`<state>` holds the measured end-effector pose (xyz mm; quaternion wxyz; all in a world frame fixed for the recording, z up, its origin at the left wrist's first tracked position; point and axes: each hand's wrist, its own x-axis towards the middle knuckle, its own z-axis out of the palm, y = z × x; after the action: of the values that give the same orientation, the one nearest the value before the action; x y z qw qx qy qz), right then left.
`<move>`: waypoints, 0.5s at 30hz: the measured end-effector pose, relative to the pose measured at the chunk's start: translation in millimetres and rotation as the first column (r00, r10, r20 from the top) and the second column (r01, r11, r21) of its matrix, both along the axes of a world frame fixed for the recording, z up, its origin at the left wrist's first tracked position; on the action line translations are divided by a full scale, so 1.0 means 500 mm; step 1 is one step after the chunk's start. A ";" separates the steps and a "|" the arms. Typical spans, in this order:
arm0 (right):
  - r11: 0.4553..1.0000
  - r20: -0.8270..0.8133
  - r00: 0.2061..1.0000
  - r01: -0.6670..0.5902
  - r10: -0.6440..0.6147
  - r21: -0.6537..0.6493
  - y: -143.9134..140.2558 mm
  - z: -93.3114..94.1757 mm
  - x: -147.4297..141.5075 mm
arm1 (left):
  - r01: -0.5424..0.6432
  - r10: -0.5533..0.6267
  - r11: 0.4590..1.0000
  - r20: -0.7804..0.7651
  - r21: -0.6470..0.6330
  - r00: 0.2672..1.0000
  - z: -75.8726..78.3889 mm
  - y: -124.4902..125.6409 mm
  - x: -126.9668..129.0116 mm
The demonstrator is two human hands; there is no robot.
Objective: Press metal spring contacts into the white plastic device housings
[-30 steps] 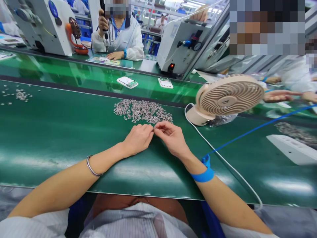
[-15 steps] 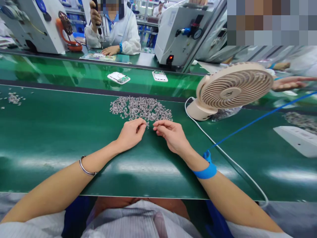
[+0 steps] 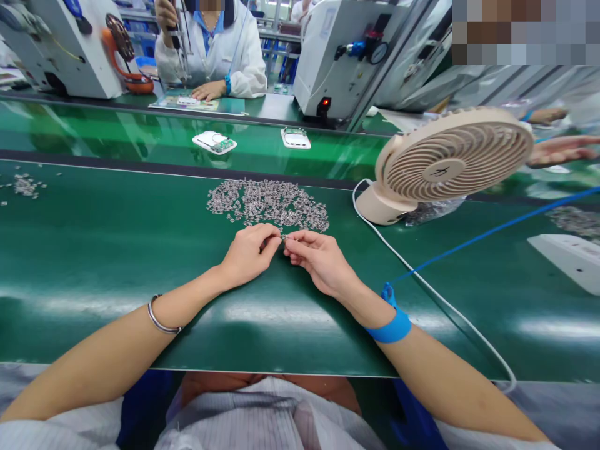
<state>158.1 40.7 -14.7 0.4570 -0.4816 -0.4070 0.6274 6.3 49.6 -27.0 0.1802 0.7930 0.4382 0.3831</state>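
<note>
A wide pile of small, clear-looking metallic pieces [image 3: 269, 200] lies on the green work surface [image 3: 117, 250]. Just in front of it, my left hand [image 3: 253, 253] is closed in a pinch, thumb against forefinger. My right hand [image 3: 319, 259] is also pinched, its fingertips meeting those of the left. One small piece [image 3: 283, 237] shows between the two sets of fingertips; its exact kind is too small to make out. A bangle circles my left wrist, and a blue wrist strap [image 3: 391, 322] with a cord is on my right.
A beige fan [image 3: 445, 169] stands right of the pile, its white cable running toward the front edge. Two white housings with circuit boards [image 3: 214, 142] lie on the green belt behind. A smaller heap [image 3: 25, 185] is far left. A co-worker [image 3: 213, 56] sits opposite between machines.
My right hand has moved left until its fingertips met my left hand's at the small piece. The housings on the belt have shifted slightly left in view.
</note>
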 end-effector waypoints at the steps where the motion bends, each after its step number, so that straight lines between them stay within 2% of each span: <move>1: 1.000 -0.001 1.000 0.016 -0.016 -0.005 0.000 0.000 0.000 | -0.004 0.004 1.000 0.001 0.001 1.000 0.000 -0.001 0.000; 8: 0.999 -0.031 0.999 0.040 -0.040 0.016 0.000 -0.001 0.000 | -0.039 0.040 0.999 0.054 -0.009 0.998 0.001 -0.001 0.001; 12: 0.997 -0.033 0.998 0.062 -0.060 0.054 0.000 -0.005 -0.001 | -0.066 0.070 0.997 0.078 -0.046 0.995 0.001 -0.001 0.003; 15: 0.997 -0.067 0.996 0.068 -0.065 0.033 0.000 -0.003 -0.002 | -0.052 0.058 0.995 0.070 -0.084 0.996 0.002 0.000 0.003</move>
<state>157.0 40.8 -16.4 0.4991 -0.4658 -0.3863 0.6202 8.1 49.6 -25.9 0.2177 0.7580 0.4686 0.3980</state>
